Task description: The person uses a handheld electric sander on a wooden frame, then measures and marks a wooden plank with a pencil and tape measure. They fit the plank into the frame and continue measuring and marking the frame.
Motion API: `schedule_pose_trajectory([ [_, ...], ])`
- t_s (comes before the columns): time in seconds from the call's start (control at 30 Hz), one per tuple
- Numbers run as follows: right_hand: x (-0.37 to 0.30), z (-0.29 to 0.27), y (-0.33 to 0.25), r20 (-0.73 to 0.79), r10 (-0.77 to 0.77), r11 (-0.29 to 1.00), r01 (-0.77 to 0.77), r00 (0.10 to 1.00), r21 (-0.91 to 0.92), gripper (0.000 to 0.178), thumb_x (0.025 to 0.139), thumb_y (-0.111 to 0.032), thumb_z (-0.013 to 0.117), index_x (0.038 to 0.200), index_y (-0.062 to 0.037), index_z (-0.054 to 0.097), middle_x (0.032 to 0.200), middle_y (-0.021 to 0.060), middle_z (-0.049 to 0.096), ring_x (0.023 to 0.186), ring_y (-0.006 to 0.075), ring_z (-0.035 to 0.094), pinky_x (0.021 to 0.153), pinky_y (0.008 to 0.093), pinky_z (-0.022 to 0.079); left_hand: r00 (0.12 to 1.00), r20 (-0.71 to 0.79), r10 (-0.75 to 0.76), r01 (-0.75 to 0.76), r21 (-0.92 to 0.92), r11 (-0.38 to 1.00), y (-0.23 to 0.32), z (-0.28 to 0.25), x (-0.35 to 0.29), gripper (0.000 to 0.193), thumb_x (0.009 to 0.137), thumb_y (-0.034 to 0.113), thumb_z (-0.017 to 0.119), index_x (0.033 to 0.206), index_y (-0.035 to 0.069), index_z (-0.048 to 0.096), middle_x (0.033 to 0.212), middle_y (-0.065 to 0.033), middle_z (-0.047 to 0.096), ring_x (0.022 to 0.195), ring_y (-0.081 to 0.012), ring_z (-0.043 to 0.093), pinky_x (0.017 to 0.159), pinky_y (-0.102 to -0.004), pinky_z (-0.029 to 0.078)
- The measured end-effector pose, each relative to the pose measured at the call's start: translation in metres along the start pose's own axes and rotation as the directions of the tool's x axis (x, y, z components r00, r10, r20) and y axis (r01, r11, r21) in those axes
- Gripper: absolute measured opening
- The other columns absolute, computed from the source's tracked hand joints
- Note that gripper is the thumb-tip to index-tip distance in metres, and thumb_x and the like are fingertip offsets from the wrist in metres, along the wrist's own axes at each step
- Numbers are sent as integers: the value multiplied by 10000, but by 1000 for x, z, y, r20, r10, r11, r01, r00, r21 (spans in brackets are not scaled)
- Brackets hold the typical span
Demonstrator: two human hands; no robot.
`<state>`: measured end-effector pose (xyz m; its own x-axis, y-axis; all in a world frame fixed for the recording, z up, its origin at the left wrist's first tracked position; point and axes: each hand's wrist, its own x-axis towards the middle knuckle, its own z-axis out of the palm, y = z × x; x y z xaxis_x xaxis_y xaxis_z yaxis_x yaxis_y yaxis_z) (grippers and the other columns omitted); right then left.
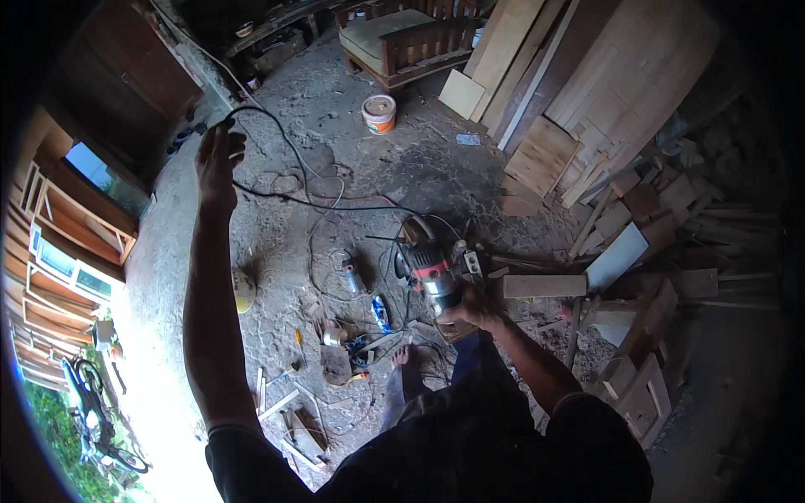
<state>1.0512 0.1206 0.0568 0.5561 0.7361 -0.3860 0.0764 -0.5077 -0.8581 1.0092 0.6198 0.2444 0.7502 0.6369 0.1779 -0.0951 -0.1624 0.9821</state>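
My left hand (218, 159) is raised at the far left, arm stretched out, its fingers closed round a black power cord (285, 138). The cord loops from there back toward the middle. My right hand (474, 310) grips a corded power tool (432, 267) that looks like a router, with a dark motor housing, a red band and a silver lower part. It is held in front of my legs. Beside it lies a white power strip (473, 263). A smaller blue-grey power tool (352, 275) and a blue-and-white container (381, 313) lie on the floor to its left.
Stacked boards (537, 67) lean at the far right, above a pile of wood offcuts (654, 201). A lidded bucket (379, 114) and a wooden seat (411, 42) stand farther off. Cables, sticks and a dustpan-like scoop (335, 365) lie near my bare foot (401, 358).
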Motion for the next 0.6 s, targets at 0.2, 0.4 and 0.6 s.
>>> schedule_pose_trajectory([
  [0.2, 51, 47, 25, 276, 116, 947, -190, 954, 258, 508, 617, -197, 853, 1072, -76, 664, 986, 64, 692, 995, 185, 620, 920, 394, 481, 894, -292, -339, 395, 162, 904, -212, -30, -175, 797, 1035, 399, 553, 1626, 103, 108, 1643, -192, 264, 1510, -302, 275, 1232, -465, 175],
  [0.4, 137, 141, 111, 388, 470, 709, -601, 793, 370, 375, 676, -170, 836, 992, -104, 644, 794, 40, 653, 680, 161, 641, 587, 339, 548, 453, -40, -891, 884, 145, 443, -360, 77, -503, 679, 972, 429, 619, 1421, -63, 486, 1362, -226, 604, 1312, -275, 534, 1089, -370, 412],
  [0.6, 201, 235, 219, 456, 586, 541, -742, 670, 395, 291, 668, -180, 817, 866, -145, 607, 705, -22, 494, 612, 138, 533, 628, 360, 574, 526, 10, -851, 642, 651, 405, -340, 185, -670, 696, 896, 455, 671, 1467, 117, 458, 1543, -239, 392, 1461, -438, 301, 1143, -578, 339],
])
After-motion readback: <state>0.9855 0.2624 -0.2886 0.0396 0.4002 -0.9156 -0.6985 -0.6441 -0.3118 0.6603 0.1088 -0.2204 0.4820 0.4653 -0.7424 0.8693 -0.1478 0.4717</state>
